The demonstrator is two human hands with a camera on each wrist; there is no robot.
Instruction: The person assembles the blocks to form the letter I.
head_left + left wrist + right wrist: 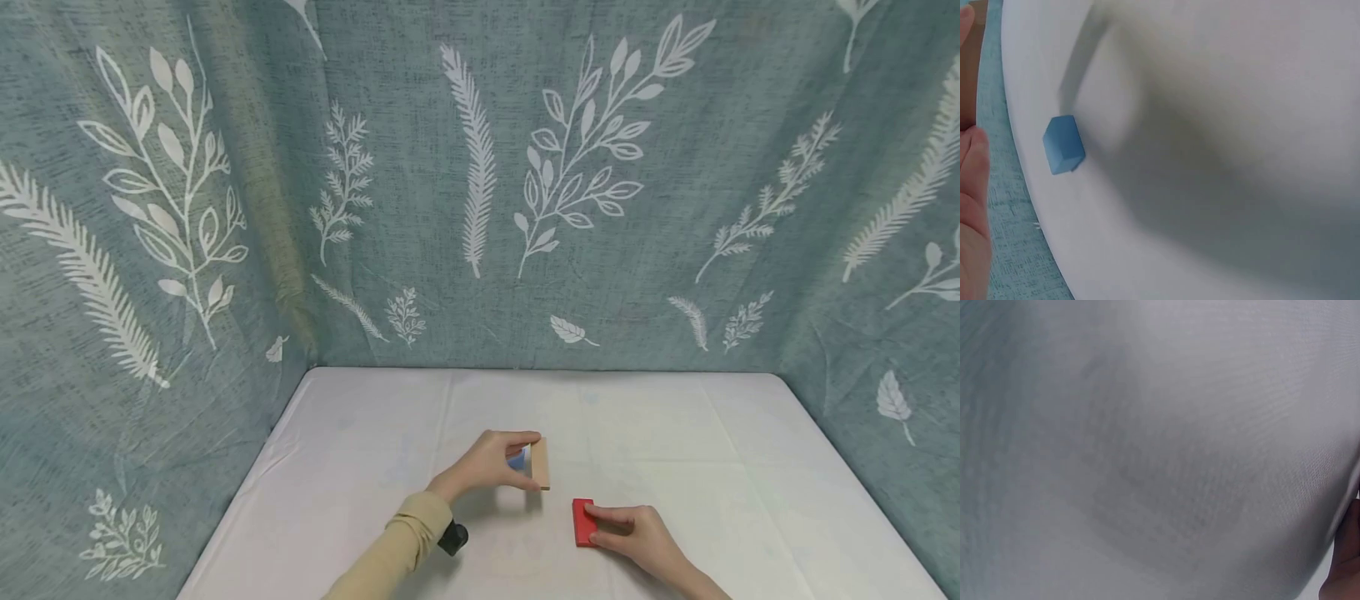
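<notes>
Between the thumb and fingers of my left hand [486,461], a flat tan wooden block [540,465] is pinched by its two ends. A shadow beneath suggests it is off the table. Behind that hand's fingers a blue block [517,459] shows in part; the left wrist view has this blue block [1064,145] whole, lying on the white cloth. My right hand [643,540] pinches a red rectangular block [583,523], nearer to me and to the right of the wooden one. In the right wrist view only a bit of the hand [1342,572] appears, at the edge.
A white cloth [675,425] covers the table. Blue-green leaf-patterned curtains [420,183] stand along its back and both sides. A black device [453,538] is on the left wrist, below the beige sleeve [408,525].
</notes>
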